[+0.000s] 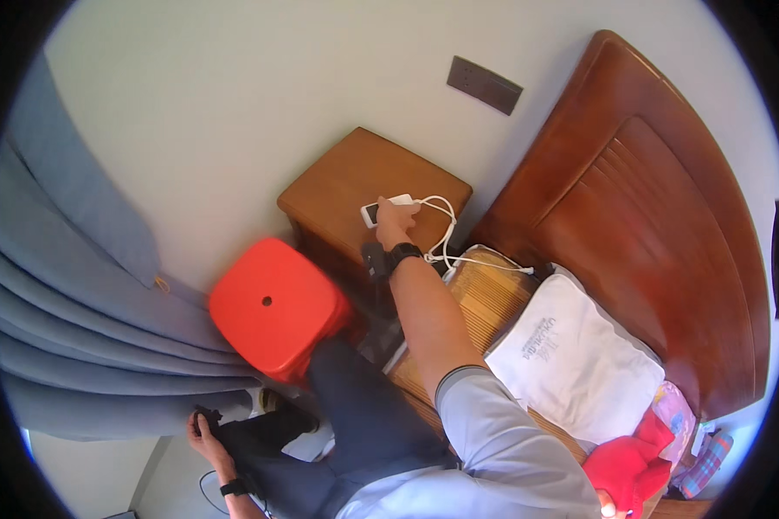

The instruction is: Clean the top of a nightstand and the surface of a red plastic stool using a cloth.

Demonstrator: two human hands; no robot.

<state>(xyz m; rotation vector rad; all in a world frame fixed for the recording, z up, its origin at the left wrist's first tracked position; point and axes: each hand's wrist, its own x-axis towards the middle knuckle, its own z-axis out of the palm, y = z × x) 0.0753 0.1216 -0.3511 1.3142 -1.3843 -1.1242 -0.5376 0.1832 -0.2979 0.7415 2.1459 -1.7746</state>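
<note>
At the upper middle, my right hand [396, 219] is closed around a small white device [369, 216] with a dark panel, at the top of a wooden nightstand [357, 165]. A white cable [453, 220] runs from the device's end, loops over the nightstand's edge and continues onto the bed. My right wrist carries a black strap with a dark box [376, 261]. Low on the left, beside my knee, my left hand [202, 438] holds a small black object [209, 415]; its kind is unclear. A black band [234, 487] circles my left wrist.
A red plastic stool [279, 311] stands before the nightstand, beside grey-blue curtains [91, 311]. On the right, a slatted mat [493, 285] covers the bed under a white pillow [578, 357] bearing writing. A wooden headboard [662, 227], red cloth [630, 467] and wall socket panel [485, 85] are also there.
</note>
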